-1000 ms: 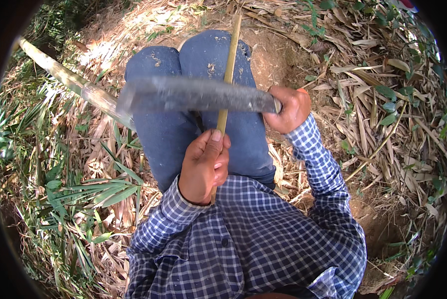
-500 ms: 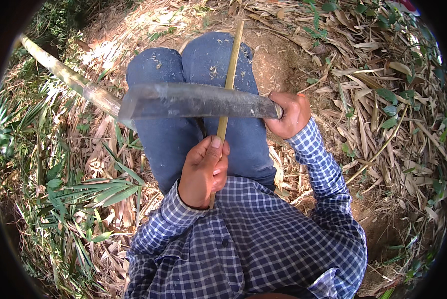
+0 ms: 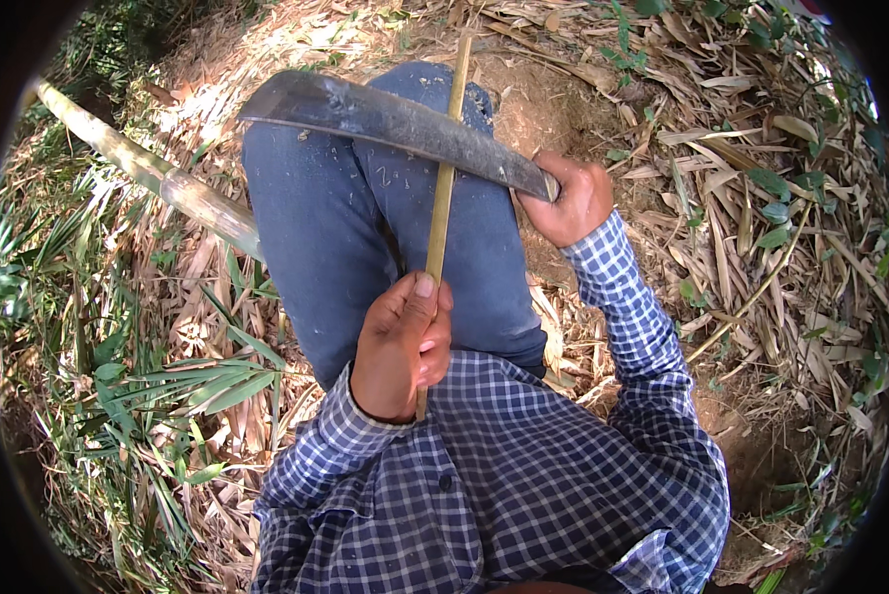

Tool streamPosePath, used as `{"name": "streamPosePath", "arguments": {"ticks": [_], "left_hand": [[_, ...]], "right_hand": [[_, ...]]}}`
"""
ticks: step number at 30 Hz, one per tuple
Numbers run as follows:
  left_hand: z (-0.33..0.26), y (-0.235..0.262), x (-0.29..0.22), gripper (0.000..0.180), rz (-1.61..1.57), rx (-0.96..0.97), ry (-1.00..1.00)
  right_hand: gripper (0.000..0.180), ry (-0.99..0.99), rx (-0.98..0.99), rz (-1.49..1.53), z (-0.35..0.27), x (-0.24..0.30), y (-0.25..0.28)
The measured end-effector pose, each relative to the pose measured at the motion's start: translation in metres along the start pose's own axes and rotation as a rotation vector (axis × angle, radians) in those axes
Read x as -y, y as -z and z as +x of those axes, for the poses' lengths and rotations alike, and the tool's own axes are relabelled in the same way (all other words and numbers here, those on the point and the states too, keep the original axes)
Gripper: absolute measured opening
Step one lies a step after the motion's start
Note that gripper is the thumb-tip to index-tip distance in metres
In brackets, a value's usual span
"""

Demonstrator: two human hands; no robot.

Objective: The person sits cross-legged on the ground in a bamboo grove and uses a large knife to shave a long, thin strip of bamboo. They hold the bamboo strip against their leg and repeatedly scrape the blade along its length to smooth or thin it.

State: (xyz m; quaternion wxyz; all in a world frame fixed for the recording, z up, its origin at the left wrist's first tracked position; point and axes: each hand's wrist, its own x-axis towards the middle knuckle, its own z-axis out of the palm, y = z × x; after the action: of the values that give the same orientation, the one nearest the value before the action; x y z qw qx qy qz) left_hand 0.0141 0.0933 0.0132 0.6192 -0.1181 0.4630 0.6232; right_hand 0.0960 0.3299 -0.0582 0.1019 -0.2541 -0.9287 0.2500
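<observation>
Left hand [image 3: 402, 348] fisted tight around the near end of a thin bamboo strip [image 3: 442, 188], thumb laid along it pointing away from the body. Strip's long axis runs nearly straight away from the person, near end at the chest, far end past the knees with a slight lean to the right; it lies over the gap between the thighs of the blue jeans [image 3: 345, 238]. Right hand [image 3: 571, 203] closed around the handle of a big dark blade [image 3: 395, 121], handle itself hidden in the fist. Blade's long axis crosses the strip, handle end low right, tip up left; edge meets the strip roughly at the strip's upper third. Blue checked shirt sleeves [image 3: 623, 307] on both arms. Thick bamboo pole [image 3: 157, 176] lies on the ground to the left, running diagonally under the left thigh. Dry leaf litter [image 3: 761, 198] all round.
</observation>
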Motion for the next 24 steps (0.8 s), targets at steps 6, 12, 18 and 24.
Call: {"name": "streamPosePath", "arguments": {"ticks": [6, 12, 18, 24], "left_hand": [[-0.006, 0.002, 0.004, 0.033, 0.026, -0.012, 0.005], [-0.01, 0.002, 0.005, 0.033, 0.002, -0.015, 0.018], [-0.009, 0.002, 0.004, 0.033, 0.013, -0.018, 0.005], [-0.009, 0.003, 0.006, 0.032, 0.039, -0.018, -0.017]], "right_hand": [[0.029, -0.017, 0.077, 0.007, 0.005, -0.005, 0.005], [0.026, 0.033, 0.101, 0.02, -0.001, 0.003, 0.008], [0.018, 0.052, 0.055, 0.047, 0.006, 0.011, 0.006], [0.021, 0.042, 0.022, 0.011, 0.013, 0.005, 0.003]]}}
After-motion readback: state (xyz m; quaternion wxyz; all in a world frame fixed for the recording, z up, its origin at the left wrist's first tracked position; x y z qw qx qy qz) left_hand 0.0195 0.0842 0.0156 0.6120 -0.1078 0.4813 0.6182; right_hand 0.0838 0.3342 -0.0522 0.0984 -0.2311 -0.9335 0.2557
